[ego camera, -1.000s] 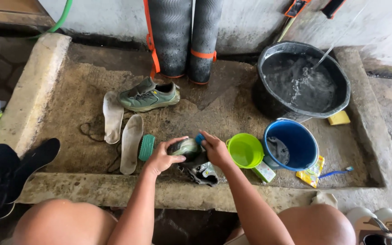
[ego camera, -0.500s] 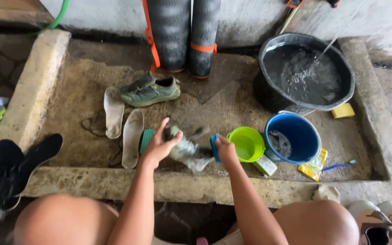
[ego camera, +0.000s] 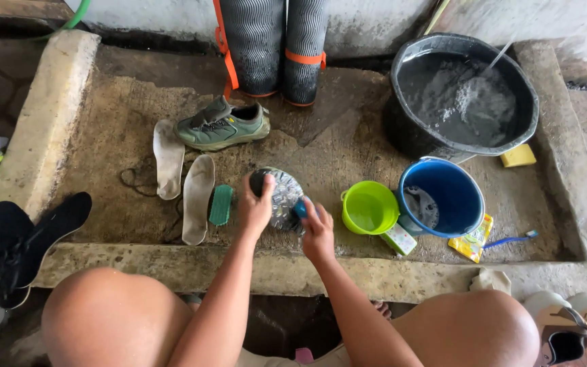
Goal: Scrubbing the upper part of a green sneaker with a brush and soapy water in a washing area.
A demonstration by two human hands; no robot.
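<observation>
Concrete, rough and stained, forms the shallow wash basin (ego camera: 137,122) that carries everything, with a raised kerb on each side and a pale wall at twelve o'clock. Against that wall stand two rolled dark mats (ego camera: 280,47) with orange straps.

At the centre the left hand (ego camera: 256,207) is curled over a wet shoe (ego camera: 281,197), pressing it sole-up on the basin floor. The right hand (ego camera: 317,231) sits just at the shoe's four o'clock, fingers closed around a blue-handled brush (ego camera: 300,207) that touches the sole.

One green shoe (ego camera: 222,126) stands upright at eleven o'clock. Two pale insoles (ego camera: 198,197) lie at nine o'clock, and one green scrub brush (ego camera: 221,205) lies between them and the left hand. At three o'clock sit one lime-green bowl (ego camera: 368,207) and one blue bucket (ego camera: 441,197), touching or nearly so. One large black tub (ego camera: 463,95) of foamy water stands at one o'clock, a thin stream falling into it, one yellow sponge (ego camera: 518,156) beside it. One blue toothbrush (ego camera: 514,239) and one yellow sachet (ego camera: 471,241) lie near the bucket.
</observation>
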